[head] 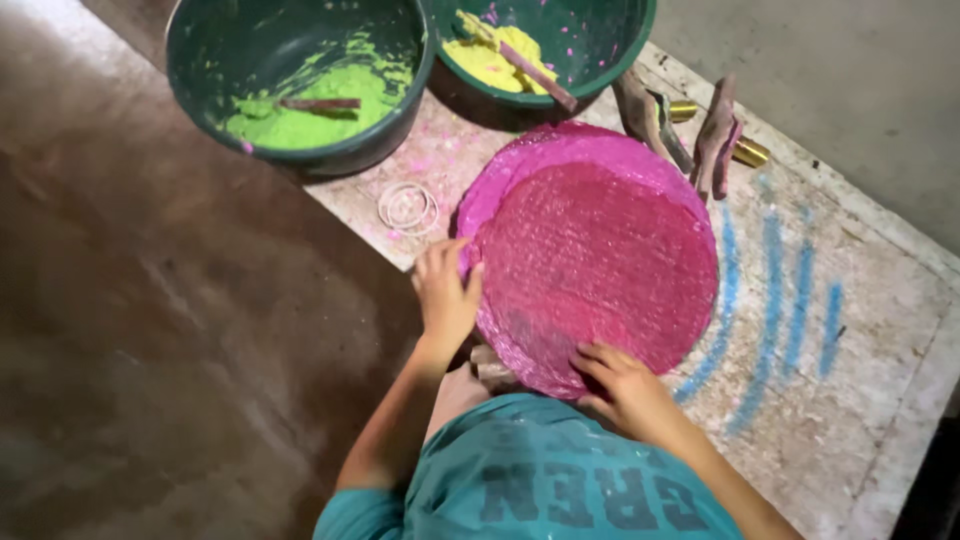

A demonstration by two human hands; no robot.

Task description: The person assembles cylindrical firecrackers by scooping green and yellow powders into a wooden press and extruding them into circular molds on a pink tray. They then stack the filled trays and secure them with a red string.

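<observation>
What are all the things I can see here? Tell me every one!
round disc: one, pink, middle of board
bowls: two, dark green, top
paste: green in left bowl, yellow in right bowl
sticks: two, brownish, one in each bowl
rings: a few, whitish, beside the disc
board: one, pale with blue streaks
left hand: on the disc's left edge
right hand: on its near edge

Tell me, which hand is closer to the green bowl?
The left hand. It rests on the pink disc's near-left edge, just below the green bowl. The right hand presses the disc's near edge, farther from the bowl.
</observation>
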